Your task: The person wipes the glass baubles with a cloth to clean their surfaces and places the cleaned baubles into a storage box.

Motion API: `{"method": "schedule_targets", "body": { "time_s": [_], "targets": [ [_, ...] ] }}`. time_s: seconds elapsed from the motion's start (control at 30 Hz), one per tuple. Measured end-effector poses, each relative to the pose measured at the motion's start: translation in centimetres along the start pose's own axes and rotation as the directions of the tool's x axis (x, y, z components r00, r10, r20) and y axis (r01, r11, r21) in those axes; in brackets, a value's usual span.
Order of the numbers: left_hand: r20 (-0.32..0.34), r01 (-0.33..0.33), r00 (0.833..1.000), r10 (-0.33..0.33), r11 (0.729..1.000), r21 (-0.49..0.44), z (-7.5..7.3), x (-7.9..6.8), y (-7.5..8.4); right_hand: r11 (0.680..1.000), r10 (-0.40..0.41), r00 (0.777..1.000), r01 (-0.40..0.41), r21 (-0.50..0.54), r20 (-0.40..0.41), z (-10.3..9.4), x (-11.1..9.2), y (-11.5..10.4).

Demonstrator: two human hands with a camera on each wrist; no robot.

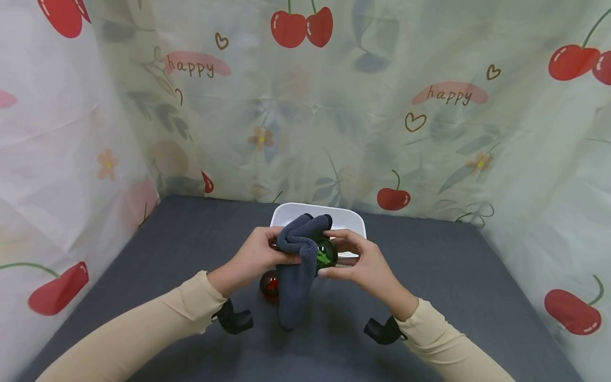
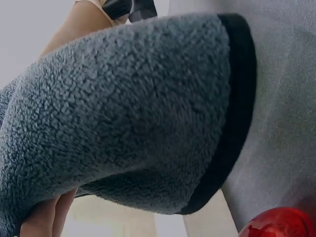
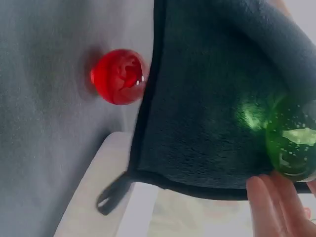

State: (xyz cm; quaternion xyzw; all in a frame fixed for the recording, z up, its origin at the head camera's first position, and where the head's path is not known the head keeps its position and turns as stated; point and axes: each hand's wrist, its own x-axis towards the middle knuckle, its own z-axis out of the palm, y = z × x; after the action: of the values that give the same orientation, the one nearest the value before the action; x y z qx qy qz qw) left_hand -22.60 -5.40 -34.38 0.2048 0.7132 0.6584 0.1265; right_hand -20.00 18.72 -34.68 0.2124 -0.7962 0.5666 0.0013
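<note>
A dark grey plush cloth [image 1: 295, 289] with black edging hangs folded from my left hand [image 1: 258, 252], whose thumb and fingers pinch it. My right hand [image 1: 367, 260] grips a clear green glass ball [image 1: 326, 253] between thumb and fingertips, against the cloth's right side. Bubbles show inside the green ball in the right wrist view, where the fingers [image 3: 276, 205] press its lower side. In the left wrist view the cloth [image 2: 128, 98] covers most of the left hand. A red glass ball [image 3: 119, 76] sits on the table, just left of the hanging cloth in the head view.
Behind the hands stands a white rectangular tray [image 1: 352, 218], partly hidden by the cloth and fingers. Dark grey fabric covers the table [image 1: 429, 276]. A cherry-print curtain [image 1: 305, 132] encloses the back and both sides. Black camera mounts [image 1: 234, 318] hang beneath the wrists.
</note>
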Motion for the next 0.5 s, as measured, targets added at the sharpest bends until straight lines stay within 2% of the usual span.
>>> {"method": "schedule_targets", "body": {
  "time_s": [0.07,0.2,0.27,0.33,0.4,0.5],
  "targets": [
    [0.014,0.021,1.0,-0.021,1.0,-0.001,-0.02,-0.04,-0.05,1.0,0.001,1.0,-0.001,-0.009,0.005,0.01,-0.07,0.02],
    [0.096,0.044,0.994,-0.041,0.999,-0.021,0.25,-0.07,-0.06,0.998,-0.029,0.999,0.028,0.051,0.027,0.39,-0.14,0.22],
    [0.115,0.041,0.993,-0.037,0.999,-0.031,0.43,-0.05,-0.04,0.995,-0.052,0.998,0.05,0.081,0.032,0.61,-0.14,0.31],
    [0.106,0.033,0.994,-0.029,0.999,-0.042,0.57,-0.05,-0.01,0.993,-0.066,0.997,0.062,0.103,0.039,0.74,-0.1,0.36],
    [0.069,0.025,0.997,-0.021,0.998,-0.051,0.58,-0.09,0.02,0.992,-0.076,0.996,0.072,0.1,0.043,0.74,-0.05,0.4],
    [0.012,0.01,1.0,-0.01,0.998,-0.056,0.39,-0.13,0.05,0.993,-0.116,0.993,0.117,-0.026,0.032,0.52,0.06,0.54]
  ]
}}
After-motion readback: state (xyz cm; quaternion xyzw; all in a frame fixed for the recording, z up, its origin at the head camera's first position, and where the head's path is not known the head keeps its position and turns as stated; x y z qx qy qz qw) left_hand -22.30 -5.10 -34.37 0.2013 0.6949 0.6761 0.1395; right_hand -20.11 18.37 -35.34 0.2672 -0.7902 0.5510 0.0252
